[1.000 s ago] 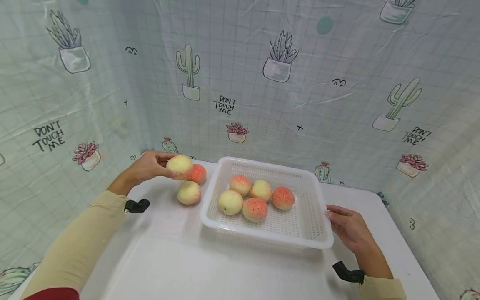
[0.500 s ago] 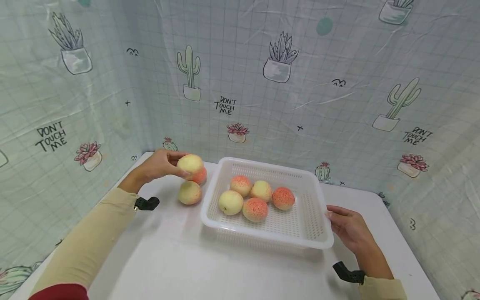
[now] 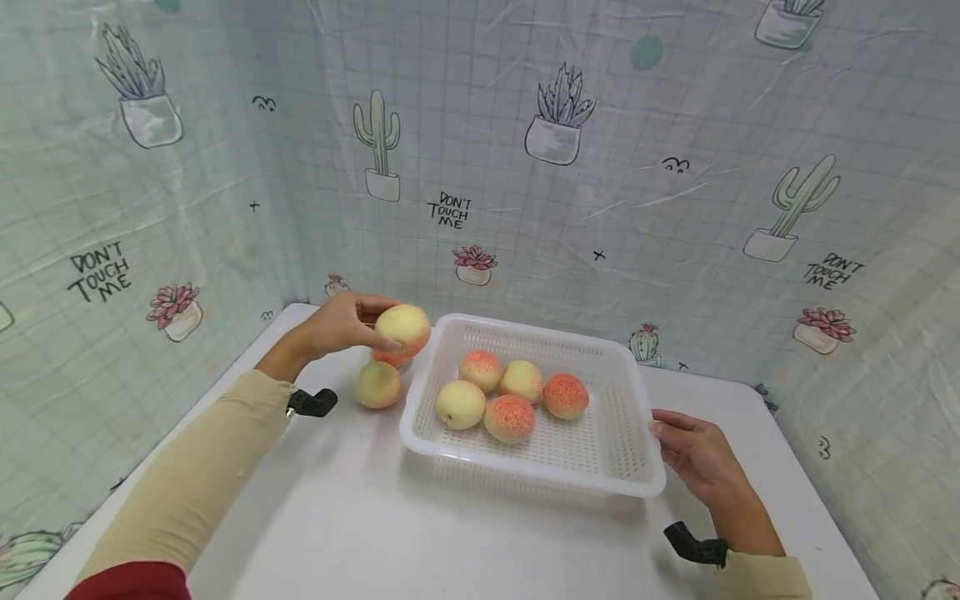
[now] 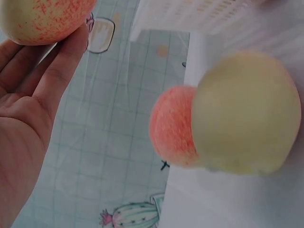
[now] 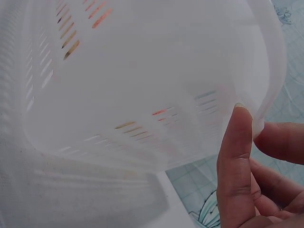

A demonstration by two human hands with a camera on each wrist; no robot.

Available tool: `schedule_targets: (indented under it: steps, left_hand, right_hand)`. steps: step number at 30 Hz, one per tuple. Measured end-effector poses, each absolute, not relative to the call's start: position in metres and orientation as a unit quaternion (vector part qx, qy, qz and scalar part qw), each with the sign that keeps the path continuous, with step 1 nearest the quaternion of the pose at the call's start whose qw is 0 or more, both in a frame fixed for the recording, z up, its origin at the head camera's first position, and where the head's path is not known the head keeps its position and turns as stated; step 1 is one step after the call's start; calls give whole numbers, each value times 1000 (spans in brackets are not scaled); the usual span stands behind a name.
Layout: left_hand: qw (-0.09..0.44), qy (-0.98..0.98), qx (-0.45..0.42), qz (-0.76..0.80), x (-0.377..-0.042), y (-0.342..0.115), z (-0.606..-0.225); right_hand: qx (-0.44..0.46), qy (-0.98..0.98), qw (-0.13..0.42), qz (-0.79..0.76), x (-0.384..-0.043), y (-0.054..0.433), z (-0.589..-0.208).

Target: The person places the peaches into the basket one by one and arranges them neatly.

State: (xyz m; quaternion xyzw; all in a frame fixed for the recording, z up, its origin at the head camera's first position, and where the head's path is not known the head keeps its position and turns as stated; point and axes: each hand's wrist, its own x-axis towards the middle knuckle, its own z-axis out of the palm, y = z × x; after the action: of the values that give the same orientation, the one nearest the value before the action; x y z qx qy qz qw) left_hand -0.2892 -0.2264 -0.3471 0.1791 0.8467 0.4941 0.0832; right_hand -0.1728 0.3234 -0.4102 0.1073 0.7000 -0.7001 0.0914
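My left hand [image 3: 345, 323] grips a yellow peach with a red blush [image 3: 405, 327], held up beside the left rim of a white plastic basket [image 3: 525, 471]. Below it on the table lie a red peach [image 3: 390, 358], partly hidden by the held one, and a yellow peach [image 3: 378, 385]. In the left wrist view the held peach [image 4: 45, 19] sits at the fingertips. My right hand [image 3: 701, 458] pinches the basket's right rim between thumb and fingers; the right wrist view shows this at the basket's edge [image 5: 273, 71]. Inside the basket sit several yellow and red peaches [image 3: 510, 418].
The white table [image 3: 360, 533] runs up to a cloth backdrop [image 3: 510, 200] printed with cacti, which stands behind and on both sides. A black wrist mount [image 3: 311, 403] is strapped to each forearm.
My left hand has carried its peach rightward and slightly up, from left of the loose peaches to close by the basket's rim. The right hand and basket have stayed put.
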Motion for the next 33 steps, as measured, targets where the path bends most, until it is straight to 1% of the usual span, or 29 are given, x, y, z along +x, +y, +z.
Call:
schedule_targets:
  steps: [12,20,33]
  left_hand:
    - [102,832,223,498,-291,-187,-332]
    - [108,819,249,506,-291,-169,-332]
    - [137,795,285,518,-288,-134,-325]
  right_hand:
    - [109,691,95,-709,-174,326,-407]
    - [103,687,96,-712,-176,326,-407]
    - [115,687,92,-712,-176,324,-408]
